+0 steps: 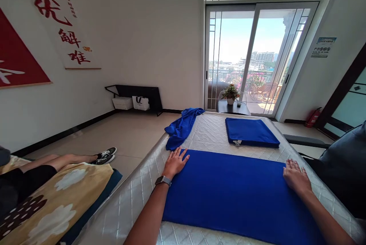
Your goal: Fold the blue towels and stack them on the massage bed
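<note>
A blue cloth (228,191), spread flat as a wide rectangle, lies before me on the white quilted mattress (137,191). At its far left corner, my left hand (175,162) rests with fingers stretched out flat; a watch (163,180) is on that wrist. My right hand (296,175) lies open on the far right corner, fingers extended. Beyond the spread cloth sits a neatly folded stack of blue cloth (251,132) with a small white tag at its near edge. A crumpled blue cloth (183,126) hangs over the mattress's far left edge.
To the left, a person's legs (71,157) rest on a patterned bed cover (65,195). A black chair (343,168) stands at the right. Past the mattress are a small table (233,107) with a potted plant (230,94), sliding glass doors (257,58) and a fire extinguisher (313,117).
</note>
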{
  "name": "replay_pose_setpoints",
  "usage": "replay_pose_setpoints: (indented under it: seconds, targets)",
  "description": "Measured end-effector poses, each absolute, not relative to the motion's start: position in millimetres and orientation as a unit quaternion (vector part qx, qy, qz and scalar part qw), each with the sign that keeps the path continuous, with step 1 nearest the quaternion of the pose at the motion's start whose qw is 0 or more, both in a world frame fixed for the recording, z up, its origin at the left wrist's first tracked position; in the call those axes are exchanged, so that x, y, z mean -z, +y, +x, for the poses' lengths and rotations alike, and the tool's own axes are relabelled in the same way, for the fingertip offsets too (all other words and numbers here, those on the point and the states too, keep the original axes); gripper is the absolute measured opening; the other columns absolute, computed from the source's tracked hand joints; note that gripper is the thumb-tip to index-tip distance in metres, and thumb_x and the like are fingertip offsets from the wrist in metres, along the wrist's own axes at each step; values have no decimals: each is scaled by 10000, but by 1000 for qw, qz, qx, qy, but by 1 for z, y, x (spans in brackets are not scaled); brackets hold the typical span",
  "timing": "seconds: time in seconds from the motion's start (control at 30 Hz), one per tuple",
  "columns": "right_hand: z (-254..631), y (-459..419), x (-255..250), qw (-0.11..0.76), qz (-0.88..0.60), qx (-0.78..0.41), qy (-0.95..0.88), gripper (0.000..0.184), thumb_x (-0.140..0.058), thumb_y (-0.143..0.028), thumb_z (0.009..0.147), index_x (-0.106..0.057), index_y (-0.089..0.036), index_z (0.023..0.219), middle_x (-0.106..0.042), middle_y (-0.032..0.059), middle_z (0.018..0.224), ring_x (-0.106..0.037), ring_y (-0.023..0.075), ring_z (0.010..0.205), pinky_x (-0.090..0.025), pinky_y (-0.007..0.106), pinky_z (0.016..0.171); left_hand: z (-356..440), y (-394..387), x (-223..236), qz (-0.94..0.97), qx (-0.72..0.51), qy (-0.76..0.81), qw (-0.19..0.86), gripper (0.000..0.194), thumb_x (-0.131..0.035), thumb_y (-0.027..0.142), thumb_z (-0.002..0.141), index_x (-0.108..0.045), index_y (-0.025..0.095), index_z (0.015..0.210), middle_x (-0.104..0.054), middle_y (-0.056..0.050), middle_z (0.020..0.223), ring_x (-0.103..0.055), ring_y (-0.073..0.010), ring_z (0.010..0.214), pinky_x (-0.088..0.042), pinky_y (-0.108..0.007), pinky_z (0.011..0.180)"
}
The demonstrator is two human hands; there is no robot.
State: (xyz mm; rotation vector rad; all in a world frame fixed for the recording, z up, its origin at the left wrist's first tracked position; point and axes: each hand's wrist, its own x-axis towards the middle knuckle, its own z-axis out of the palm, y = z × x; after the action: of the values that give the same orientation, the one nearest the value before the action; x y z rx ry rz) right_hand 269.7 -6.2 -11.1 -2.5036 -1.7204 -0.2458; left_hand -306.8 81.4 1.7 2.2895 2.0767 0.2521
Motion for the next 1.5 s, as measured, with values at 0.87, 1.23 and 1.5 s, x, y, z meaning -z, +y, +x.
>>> replay_pose_setpoints:
  seconds: [0.87, 1.23, 1.5]
  targets:
    - [303, -20, 12, 13, -831, -27, -555, 768, -155, -451, 950, -269, -16, 1574, -255, 154, 1653, -208, 236, 1531, -179, 423, 1243, -305, 77, -6, 741, -77, 667, 9, 607, -274, 584, 1034, -345, 314, 1573, -316, -45, 1652, -227, -256, 1536, -158, -488, 1244]
    - [87, -15, -14, 105, -691, -32, -714, 791, -127, -592, 993, -196, -107, 1614, -173, 70, 1671, -115, 252, 1550, -93, 430, 1260, -306, 80, -2, 740, -98, 665, 3, 599, -317, 573, 1026, -368, 314, 1563, -338, -54, 1642, -258, -267, 1526, -175, -492, 1239]
    - [-8, -34, -15, 60, -646, -149, -746, 839, -67, -658, 978, -69, -112, 1615, 19, 39, 1678, 43, 186, 1549, 15, 412, 1264, -307, 78, -6, 742, -84, 665, 10, 601, -296, 571, 1031, -351, 311, 1571, -322, -49, 1649, -241, -259, 1532, -170, -483, 1241]
